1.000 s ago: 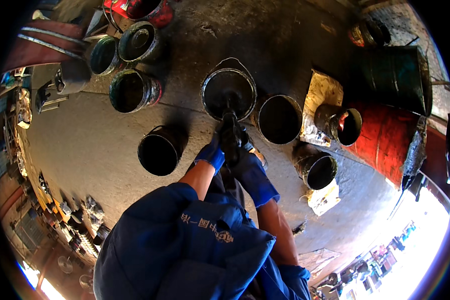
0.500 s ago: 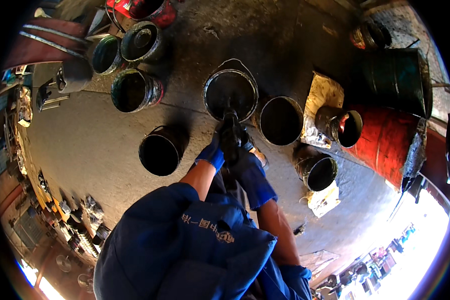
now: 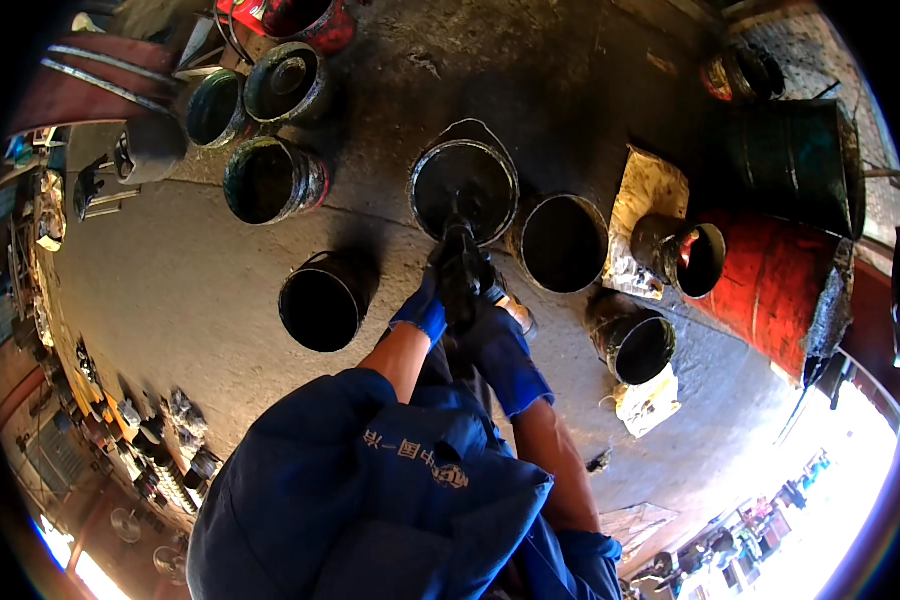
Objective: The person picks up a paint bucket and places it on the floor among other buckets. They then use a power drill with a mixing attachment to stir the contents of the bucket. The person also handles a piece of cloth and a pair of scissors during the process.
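Both my hands wear blue gloves and grip a dark power drill (image 3: 458,275), held nose-down in front of me. My left hand (image 3: 423,310) wraps its left side. My right hand (image 3: 505,350) closes around its rear; the fingers are partly hidden behind the tool. A yellowish, dark-edged part (image 3: 518,314) shows just beyond the right glove. The drill's front end points into a round bucket (image 3: 411,195) with a raised wire handle. Dark liquid (image 3: 450,180) fills the bucket, and the tip of the tool is lost against it.
Close right of that bucket stands another dark bucket (image 3: 607,240); an empty-looking black one (image 3: 363,275) is at left. Several grimy pails (image 3: 310,185) line the far left. At right lie a red drum (image 3: 770,280), a dark green drum (image 3: 795,150), small cans (image 3: 610,325) and stained cardboard (image 3: 648,185).
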The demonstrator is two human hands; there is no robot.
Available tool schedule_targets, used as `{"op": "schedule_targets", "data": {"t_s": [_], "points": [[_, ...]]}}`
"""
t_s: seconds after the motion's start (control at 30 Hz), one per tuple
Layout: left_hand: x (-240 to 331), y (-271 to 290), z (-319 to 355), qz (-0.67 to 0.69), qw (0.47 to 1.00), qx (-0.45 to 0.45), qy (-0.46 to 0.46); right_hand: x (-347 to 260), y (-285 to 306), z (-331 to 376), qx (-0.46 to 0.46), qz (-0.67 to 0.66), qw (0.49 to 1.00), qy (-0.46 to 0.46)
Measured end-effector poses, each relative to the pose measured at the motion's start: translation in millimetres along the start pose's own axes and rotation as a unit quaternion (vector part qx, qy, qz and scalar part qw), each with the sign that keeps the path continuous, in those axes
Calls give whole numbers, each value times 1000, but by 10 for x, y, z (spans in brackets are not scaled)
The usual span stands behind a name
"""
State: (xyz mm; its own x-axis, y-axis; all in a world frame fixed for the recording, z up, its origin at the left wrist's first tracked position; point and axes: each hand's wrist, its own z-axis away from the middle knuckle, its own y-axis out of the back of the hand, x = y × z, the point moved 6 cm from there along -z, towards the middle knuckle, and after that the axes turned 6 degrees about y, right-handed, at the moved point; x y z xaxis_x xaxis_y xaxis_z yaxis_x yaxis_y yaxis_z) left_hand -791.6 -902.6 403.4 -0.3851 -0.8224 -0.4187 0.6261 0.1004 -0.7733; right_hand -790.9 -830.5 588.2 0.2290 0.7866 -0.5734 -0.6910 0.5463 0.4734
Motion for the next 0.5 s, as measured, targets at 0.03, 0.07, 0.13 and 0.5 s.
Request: {"op": "schedule_targets", "data": {"t_s": [0.03,0.07,0.13,0.5], "points": [[23,-21,-22,16,1000,-6,3,17,-7,-8,0,0,1000,-2],[4,-22,-10,19,1000,-8,9,32,-24,-24,-4,-18,1000,-6],[-27,-24,8,24,1000,-10,15,74,-41,0,-8,-36,999,-11],[-12,-45,72,-13,999,-44,-24,-41,-40,-24,-26,-25,999,29]]}}
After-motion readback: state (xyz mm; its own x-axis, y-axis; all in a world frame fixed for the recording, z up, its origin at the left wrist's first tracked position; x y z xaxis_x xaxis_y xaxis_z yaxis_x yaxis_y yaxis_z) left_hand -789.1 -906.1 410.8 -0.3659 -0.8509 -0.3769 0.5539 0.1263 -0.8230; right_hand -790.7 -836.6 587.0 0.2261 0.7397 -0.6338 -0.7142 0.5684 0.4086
